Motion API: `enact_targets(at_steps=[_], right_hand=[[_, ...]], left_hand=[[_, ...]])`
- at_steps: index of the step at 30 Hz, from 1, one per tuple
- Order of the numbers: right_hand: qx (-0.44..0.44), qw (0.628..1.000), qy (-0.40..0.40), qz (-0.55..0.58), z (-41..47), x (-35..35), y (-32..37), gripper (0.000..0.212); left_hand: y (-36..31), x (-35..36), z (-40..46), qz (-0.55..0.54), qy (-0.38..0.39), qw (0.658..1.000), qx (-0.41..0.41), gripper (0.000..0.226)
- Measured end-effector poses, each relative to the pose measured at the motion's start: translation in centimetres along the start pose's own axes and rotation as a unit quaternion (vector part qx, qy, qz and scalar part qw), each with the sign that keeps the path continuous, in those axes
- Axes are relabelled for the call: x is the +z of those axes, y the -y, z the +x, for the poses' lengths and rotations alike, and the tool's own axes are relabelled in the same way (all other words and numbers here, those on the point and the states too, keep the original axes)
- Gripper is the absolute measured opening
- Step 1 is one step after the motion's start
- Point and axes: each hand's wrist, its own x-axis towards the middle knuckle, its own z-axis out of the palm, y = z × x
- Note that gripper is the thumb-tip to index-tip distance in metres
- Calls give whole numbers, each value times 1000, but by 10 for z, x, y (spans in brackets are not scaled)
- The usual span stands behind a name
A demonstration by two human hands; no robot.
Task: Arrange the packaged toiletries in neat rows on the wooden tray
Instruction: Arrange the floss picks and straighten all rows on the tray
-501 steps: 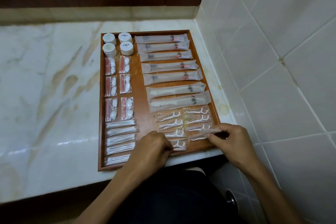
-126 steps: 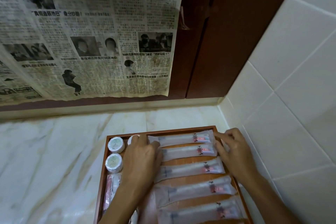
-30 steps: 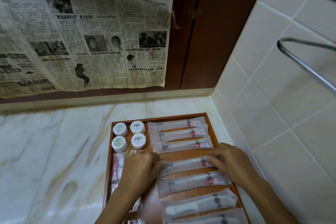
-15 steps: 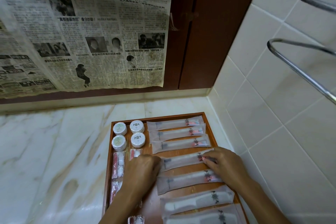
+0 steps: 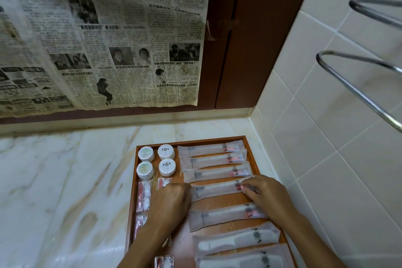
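Both hands were on the fourth toothbrush packet point(image 5: 217, 188), which lay crosswise in the right half of the wooden tray point(image 5: 191, 139), about the tray's middle. The left hand point(image 5: 171, 199) met its nine-o'clock end with curled fingers; whether it pinched or merely nudged, I couldn't tell. The right hand point(image 5: 266, 194) pinched the three-o'clock end by the red print. Three packets point(image 5: 212, 160) sat snug toward twelve o'clock, round soaps point(image 5: 155, 163) at eleven. The packet looked light, its frosted film slick and crinkly over a stiff brush, so taking it by both ends seemed wisest.
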Motion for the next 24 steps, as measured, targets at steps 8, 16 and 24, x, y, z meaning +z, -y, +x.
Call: enact_targets(at_steps=[8, 16, 24], right_hand=[[16, 1000, 0, 0, -33, -9, -7, 17], [48, 999, 6, -8, -59, -9, -19, 16], [43, 998, 25, -30, -51, -11, -12, 12]], left_hand=[[-7, -7, -26, -25, 12, 999, 45, 24], [-27, -21, -47, -53, 53, 997, 27, 33], [-24, -9, -45, -5, 36, 999, 34, 47]])
